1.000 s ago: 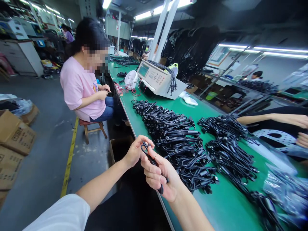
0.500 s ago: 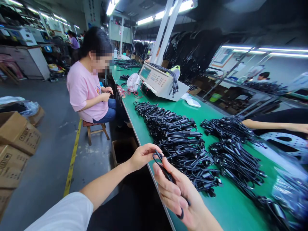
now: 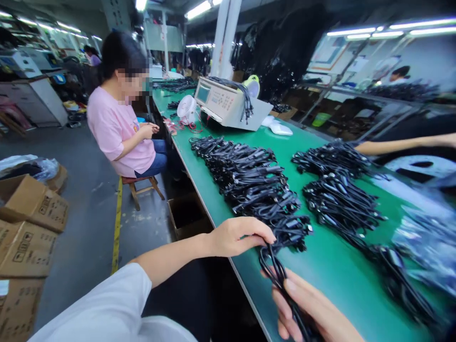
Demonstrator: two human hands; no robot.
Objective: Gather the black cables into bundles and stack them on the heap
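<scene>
A looped bundle of black cable is held over the near edge of the green table. My right hand grips the bundle along its length, the thumb on top and the fingers curled beneath. At the bundle's upper end, my left hand pinches a piece of the cable between thumb and fingertips. Just beyond my hands lies a long row of bundled black cables, several with metal plugs showing. More cable bundles are heaped to the right.
The green table runs away from me. On it stand a tilted test instrument and a white fan. A person in pink sits on a stool at left. Cardboard boxes are stacked on the floor. Another person's arm reaches in at right.
Both hands have moved to the right with the cable bundle, and my left hand now pinches its upper end. The camera view has shifted. The arm at far right has moved.
</scene>
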